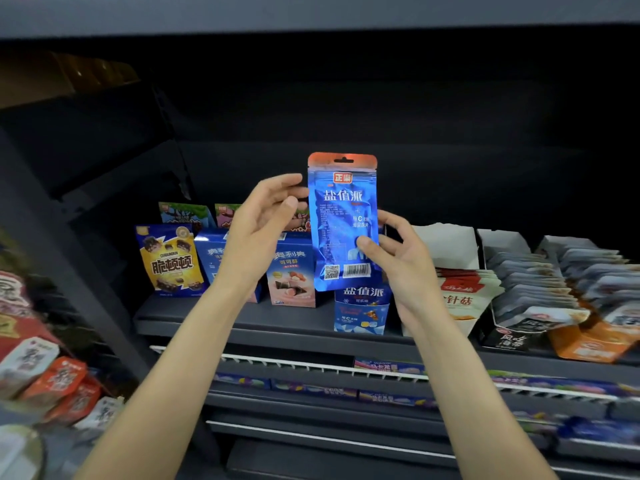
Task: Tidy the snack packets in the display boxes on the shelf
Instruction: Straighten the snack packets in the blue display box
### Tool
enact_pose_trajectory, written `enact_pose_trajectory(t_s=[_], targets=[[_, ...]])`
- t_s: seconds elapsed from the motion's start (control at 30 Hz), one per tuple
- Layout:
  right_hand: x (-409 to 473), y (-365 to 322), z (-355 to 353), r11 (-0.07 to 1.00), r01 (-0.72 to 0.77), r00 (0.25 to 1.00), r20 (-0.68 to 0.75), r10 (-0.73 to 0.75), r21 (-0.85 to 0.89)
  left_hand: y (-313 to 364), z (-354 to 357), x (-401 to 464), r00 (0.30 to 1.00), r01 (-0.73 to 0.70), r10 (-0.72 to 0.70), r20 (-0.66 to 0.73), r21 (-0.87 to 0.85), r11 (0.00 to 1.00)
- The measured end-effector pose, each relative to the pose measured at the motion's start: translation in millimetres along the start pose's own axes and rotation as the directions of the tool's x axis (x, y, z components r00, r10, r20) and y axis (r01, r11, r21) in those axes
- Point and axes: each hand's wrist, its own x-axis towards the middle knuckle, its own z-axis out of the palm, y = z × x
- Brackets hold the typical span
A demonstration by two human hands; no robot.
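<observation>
While right hand (pixel 398 261) pinches blue packet (pixel 343 220) mid-frame, left hand (pixel 263 226) hovers loose beside it; looks light, floppy, slick foil, best gripped at edges.

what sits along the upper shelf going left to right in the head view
yellow and blue snack bag -> pink snack box -> blue display box under the held blue packet -> white box of red-label packets -> grey packet rows -> orange packet
</observation>
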Motion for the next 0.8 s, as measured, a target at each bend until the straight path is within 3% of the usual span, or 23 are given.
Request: enact_pose_trajectory(t_s=[0.1, 0.2, 0.23, 0.3, 0.37, 0.43, 0.47, 0.53, 0.6, 0.7, 0.8], targets=[[-1.1, 3.2, -0.7, 0.997, 0.067, 0.996, -0.064, -0.069, -0.036, -1.4, -2.1, 0.2, 1.000, 0.014, -0.014, -0.028, 0.000, 1.000], [-5.6, 6.8, 3.1, 0.907, 0.308, 0.914, -0.176, -0.366, -0.287, 6.1, -1.8, 5.5, 0.994, 0.101, -0.103, -0.027, -0.067, 0.993], [-6.2, 9.7, 3.6, 0.803, 0.403, 0.838, -0.176, -0.517, -0.439, 10.1, -0.5, 8.1, 0.989, 0.147, -0.148, -0.001, -0.094, 0.985], [-4.6, 18.9, 3.0, 0.473, 0.507, 0.637, -0.056, -0.769, -0.720, 15.7, 1.9, 12.3, 0.974, 0.223, -0.216, 0.062, -0.143, 0.964], [-0.8, 26.6, 2.8, 0.181, 0.514, 0.457, 0.089, -0.885, -0.838, 18.7, 3.4, 14.6, 0.970, 0.236, -0.224, 0.100, -0.141, 0.961], [2.7, 29.3, 4.8, 0.028, 0.493, 0.353, 0.170, -0.920, -0.869, 17.2, 3.5, 17.4, 0.975, 0.200, -0.192, 0.109, -0.070, 0.977], [4.2, 31.1, 5.2, -0.018, 0.480, 0.335, 0.202, -0.920, -0.877, 15.9, 3.7, 19.9, 0.980, 0.175, -0.173, 0.098, -0.018, 0.984], [8.1, 37.7, 4.9, -0.082, 0.446, 0.368, 0.266, -0.891, -0.892, 9.3, 4.6, 26.9, 0.991, 0.103, -0.109, 0.071, 0.088, 0.991], [12.4, 44.9, 0.7, -0.107, 0.413, 0.459, 0.308, -0.833, -0.904, 4.3, 6.1, 35.1, 0.999, 0.029, -0.034, 0.027, 0.149, 0.988], [14.8, 50.9, -8.8, -0.065, 0.367, 0.601, 0.290, -0.745, -0.928, -4.5, 5.8, 51.7, 0.993, -0.108, 0.115, -0.004, 0.297, 0.949], [13.5, 54.1, -16.7, -0.036, 0.325, 0.728, 0.274, -0.629, -0.945, -18.8, 7.6, 70.4, 0.984, -0.178, 0.165, 0.069, 0.458, 0.871]])
